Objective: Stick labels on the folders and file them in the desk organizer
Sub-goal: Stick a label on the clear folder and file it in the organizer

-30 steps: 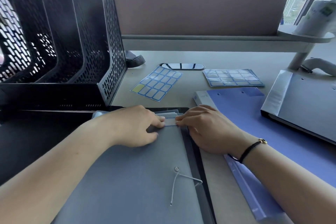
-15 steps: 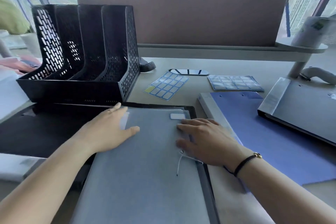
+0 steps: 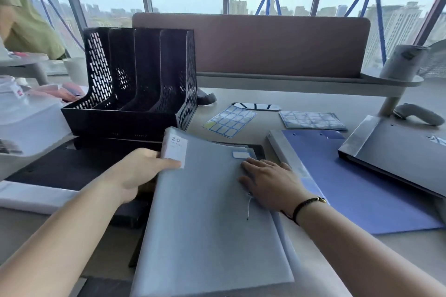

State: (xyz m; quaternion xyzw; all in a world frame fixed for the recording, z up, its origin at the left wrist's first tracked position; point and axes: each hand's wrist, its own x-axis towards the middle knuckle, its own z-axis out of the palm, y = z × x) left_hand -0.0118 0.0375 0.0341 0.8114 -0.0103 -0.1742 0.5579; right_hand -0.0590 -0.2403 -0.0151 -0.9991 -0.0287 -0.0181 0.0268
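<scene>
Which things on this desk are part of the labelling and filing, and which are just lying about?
Part of the job:
grey folder
stuck label
label sheets
blue folder
black organizer

Lying about:
phone
desk divider

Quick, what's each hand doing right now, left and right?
Left hand: grips the far left corner of the grey folder, lifting it.
Right hand: open, fingers flat on the folder, just below its label.

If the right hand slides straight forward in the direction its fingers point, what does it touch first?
Most likely the white label stuck on the grey folder. The right hand lies flat on that folder, its fingers pointing at the label just ahead.
</scene>
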